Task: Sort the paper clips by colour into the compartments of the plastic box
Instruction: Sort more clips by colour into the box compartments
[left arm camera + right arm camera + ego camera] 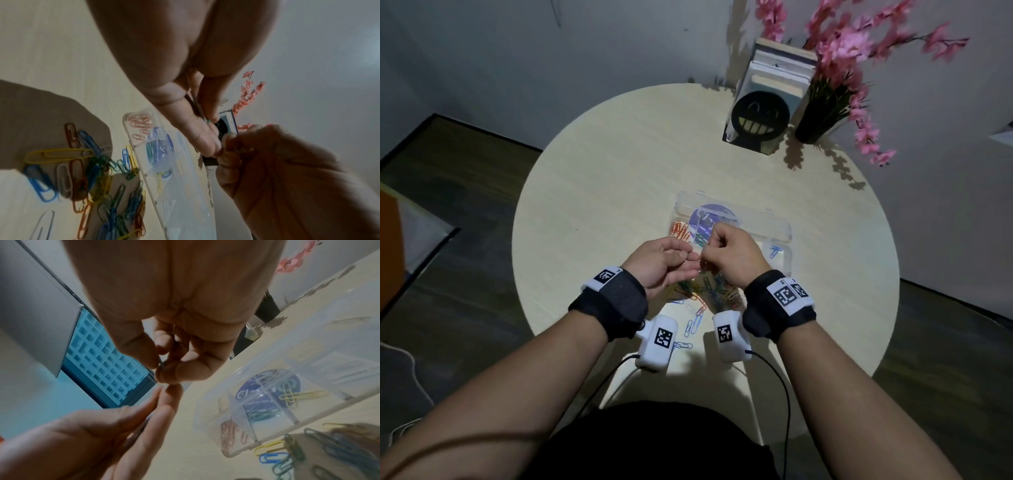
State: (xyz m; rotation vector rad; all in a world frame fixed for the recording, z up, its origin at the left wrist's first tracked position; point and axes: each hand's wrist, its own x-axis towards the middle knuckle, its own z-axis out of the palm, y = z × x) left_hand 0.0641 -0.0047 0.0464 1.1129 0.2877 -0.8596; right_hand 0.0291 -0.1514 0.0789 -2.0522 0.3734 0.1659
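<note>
Both hands meet above a mixed pile of coloured paper clips (709, 291), just in front of the clear plastic box (784, 226). My left hand (690, 262) pinches a thin clip between thumb and fingers, and a greenish tip shows at its fingertips (213, 141). My right hand (710, 251) is curled, and its thumb and forefinger pinch a dark clip (161, 365). The two sets of fingertips touch. Orange clips (681, 231) lie in the box's left compartment, green ones (700, 238) lie beside them, yellow ones (298, 395) sit further along, and a blue one (775, 251) lies at the right.
A few loose blue and white clips (693, 323) lie near the round table's front edge. At the back right stand books behind a black smiley bookend (760, 118) and a dark vase of pink flowers (822, 116).
</note>
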